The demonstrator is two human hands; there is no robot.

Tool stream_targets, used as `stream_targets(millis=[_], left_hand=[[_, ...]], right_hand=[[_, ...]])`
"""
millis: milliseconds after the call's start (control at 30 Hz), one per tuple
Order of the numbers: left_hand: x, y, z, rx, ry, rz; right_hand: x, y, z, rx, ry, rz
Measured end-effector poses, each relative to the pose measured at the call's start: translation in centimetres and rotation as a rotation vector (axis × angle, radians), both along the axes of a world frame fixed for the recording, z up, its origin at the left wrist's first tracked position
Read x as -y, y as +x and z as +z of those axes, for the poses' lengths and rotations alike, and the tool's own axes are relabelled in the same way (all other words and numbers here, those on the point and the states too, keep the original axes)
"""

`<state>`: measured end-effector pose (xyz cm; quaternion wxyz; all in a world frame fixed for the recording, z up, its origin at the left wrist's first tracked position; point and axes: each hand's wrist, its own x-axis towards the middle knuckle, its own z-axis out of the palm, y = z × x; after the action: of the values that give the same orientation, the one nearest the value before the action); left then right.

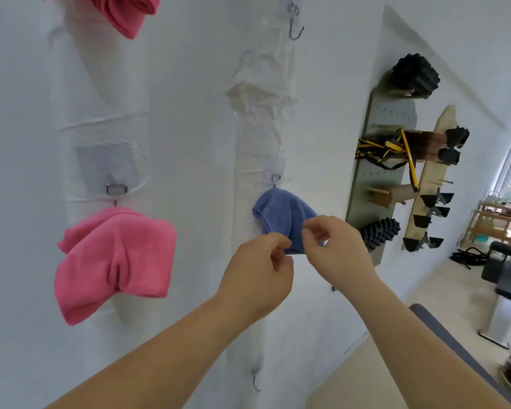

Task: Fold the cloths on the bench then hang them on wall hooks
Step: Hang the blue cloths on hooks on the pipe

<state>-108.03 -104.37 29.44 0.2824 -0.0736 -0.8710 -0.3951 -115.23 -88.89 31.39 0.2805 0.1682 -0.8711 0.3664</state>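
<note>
- Blue cloth (pixel 281 216): soft, napped terry-like fabric, bunched into a rounded dome. It hung from a small metal hook (pixel 275 180) on the white wall (pixel 189 113), to the right of centre.
- The hook sat on a clear adhesive pad, on a vertical strip of crinkled, pale film stuck to the wall.
- Left hand (pixel 257 276): fingers curled in, thumb and fingertips pinched together on the lower hem of the blue cloth.
- Right hand (pixel 334 249): likewise curled, thumb and forefinger nipping the cloth's lower right edge, just beside the left hand. Both forearms were bare and reached up from the bottom of the view.
- Pink cloth (pixel 115 261): thick, plush, folded and sagging in two lobes. It hung from a flat metal hook on a grey pad, left of the blue one and well apart from it.
- A second pink cloth (pixel 127 13) showed at the top edge, partly cut off.
- A wire hook (pixel 294 25) sat high on the same film strip.
- Grey-green pegboard (pixel 375 172) farther right carried ridged black foam rollers and yellow-black straps on wooden pegs.
</note>
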Motion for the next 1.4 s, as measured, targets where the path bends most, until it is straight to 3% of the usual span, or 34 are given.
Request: stream_targets(millis=[100, 367, 567, 667, 933, 1233, 1400], left_hand=[[-0.4, 2.7, -4.7, 0.114, 0.069, -0.075], [-0.6, 9.7, -19.8, 0.509, 0.049, -0.195], [-0.8, 17.5, -29.1, 0.749, -0.025, -0.380], [-1.5, 22.9, -33.1, 0.889, -0.047, -0.509], [-5.8, 38.2, -39.2, 1.180, -0.109, -0.791], [-14.7, 51.8, -43.3, 1.376, -0.281, -0.923], [-19.4, 57.3, -44.7, 1.469, -0.345, -0.930]], right_hand=[[-1.4, 4.0, -5.2, 0.106, -0.086, -0.035], [-3.5, 14.5, -20.9, 0.646, -0.156, -0.055], [-3.8, 25.6, -30.3, 0.885, -0.155, -0.246], [-3.7, 32.9, -33.2, 1.004, -0.282, -0.343], [-7.7, 53.5, -38.4, 1.063, -0.424, -0.689], [-15.7, 71.5, -45.1, 1.022, -0.369, -1.075], [-18.3, 76.9, -48.5, 1.181, -0.362, -1.023]])
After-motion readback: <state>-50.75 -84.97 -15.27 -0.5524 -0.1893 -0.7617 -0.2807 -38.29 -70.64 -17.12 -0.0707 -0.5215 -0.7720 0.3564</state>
